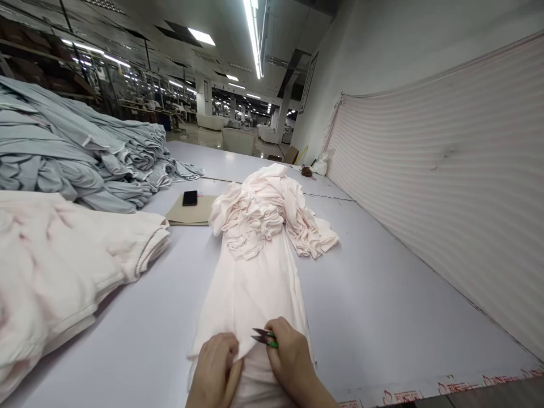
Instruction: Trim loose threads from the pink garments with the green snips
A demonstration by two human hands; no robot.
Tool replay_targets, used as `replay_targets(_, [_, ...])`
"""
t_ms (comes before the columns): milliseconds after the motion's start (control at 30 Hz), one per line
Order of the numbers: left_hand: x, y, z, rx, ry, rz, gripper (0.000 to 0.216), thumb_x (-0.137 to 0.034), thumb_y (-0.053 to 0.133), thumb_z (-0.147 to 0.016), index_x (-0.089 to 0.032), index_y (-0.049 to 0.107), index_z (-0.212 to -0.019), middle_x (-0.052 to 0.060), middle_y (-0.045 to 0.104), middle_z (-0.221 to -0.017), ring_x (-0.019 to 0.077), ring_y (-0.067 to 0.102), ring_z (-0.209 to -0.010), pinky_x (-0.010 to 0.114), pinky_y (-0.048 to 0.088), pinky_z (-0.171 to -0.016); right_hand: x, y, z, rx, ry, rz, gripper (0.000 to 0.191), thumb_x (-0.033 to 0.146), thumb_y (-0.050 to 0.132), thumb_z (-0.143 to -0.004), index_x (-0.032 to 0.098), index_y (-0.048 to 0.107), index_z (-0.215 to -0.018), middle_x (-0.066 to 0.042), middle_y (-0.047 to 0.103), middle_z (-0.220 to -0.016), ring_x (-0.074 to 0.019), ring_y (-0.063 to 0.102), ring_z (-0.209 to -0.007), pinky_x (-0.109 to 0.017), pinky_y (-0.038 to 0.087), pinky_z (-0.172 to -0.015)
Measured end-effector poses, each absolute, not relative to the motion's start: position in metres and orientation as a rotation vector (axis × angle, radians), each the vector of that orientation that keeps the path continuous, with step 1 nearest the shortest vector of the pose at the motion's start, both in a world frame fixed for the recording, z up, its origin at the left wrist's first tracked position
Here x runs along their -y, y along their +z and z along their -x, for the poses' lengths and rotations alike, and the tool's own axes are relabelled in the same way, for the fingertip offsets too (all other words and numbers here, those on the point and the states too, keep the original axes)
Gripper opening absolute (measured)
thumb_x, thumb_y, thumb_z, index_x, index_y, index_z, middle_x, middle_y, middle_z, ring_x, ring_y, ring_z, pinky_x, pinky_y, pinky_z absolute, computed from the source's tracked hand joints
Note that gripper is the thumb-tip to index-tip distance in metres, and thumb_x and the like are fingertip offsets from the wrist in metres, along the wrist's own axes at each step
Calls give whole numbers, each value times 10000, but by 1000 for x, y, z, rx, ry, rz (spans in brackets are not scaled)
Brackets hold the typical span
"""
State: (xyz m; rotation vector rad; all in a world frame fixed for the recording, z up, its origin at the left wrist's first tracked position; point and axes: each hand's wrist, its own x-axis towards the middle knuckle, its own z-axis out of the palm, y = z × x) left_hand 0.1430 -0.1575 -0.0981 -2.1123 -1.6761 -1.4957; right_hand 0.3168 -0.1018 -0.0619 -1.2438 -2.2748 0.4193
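A smartphone (190,198) lies on tan cardboard (189,214) beside stacked grey fabric (72,153).

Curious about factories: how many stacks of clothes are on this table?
2: a pale grey-green stack at the far left, a pale pink stack nearer on the left. Others could lie out of view.

This is a garment factory floor, plainly. From where I stand, a long white cutting table (374,294) runs down the room, with a pale pink knit garment (255,266) spread along it. Bundles of grey-green knit cloth (72,147) are heaped at upper left, and folded pale pink cloth (55,277) is piled at lower left. Far off at upper left, rows of workstations (148,99) stretch back under long strip lights (253,34), and striped pink fabric (442,181) hangs along the right wall.
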Motion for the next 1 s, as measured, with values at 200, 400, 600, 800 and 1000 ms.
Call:
replay_targets(200, [147, -96, -143, 1423, -1622, 2192, 193, -36, 499, -886, -213, 567, -921, 42, 631, -848, 177, 607, -814, 290, 519, -744, 110, -42, -332, 2141, 724, 1205, 220, 118, 584, -781, 215, 658, -964, -22, 663, -874, -178, 651, -798, -240, 475, -705])
replay_targets(400, [145, -97, -137, 1322, -1659, 2250, 214, -22, 516, -862, -221, 581, -904, 41, 624, -830, 174, 628, -776, 260, 556, -674, 117, -43, -330, 2239, 543, 1082, 216, 224, 547, -880, 202, 676, -1053, -63, 694, -875, -211, 669, -778, -272, 497, -682])
replay_targets(600, [144, -96, -136, 1259, -1620, 2271, 200, -20, 534, -849, -205, 583, -903, 49, 630, -827, 171, 642, -776, 240, 563, -676, 115, -44, -329, 2225, 604, 1099, 207, 215, 580, -861, 226, 692, -1035, -39, 702, -856, -192, 675, -751, -241, 489, -663])
replay_targets(800, [143, -98, -134, 1256, -1579, 2279, 182, -35, 543, -854, -205, 581, -905, 47, 632, -824, 170, 639, -776, 247, 569, -682, 114, -42, -329, 2196, 656, 1115, 184, 222, 581, -862, 227, 717, -987, -34, 706, -833, -183, 678, -737, -232, 471, -643])
replay_targets(1000, [146, -99, -137, 1279, -1609, 2268, 174, -32, 549, -865, -193, 592, -913, 56, 625, -838, 182, 628, -801, 275, 560, -701, 112, -39, -326, 2215, 635, 1135, 160, 208, 582, -857, 231, 719, -936, -26, 701, -817, -180, 672, -722, -236, 450, -629])
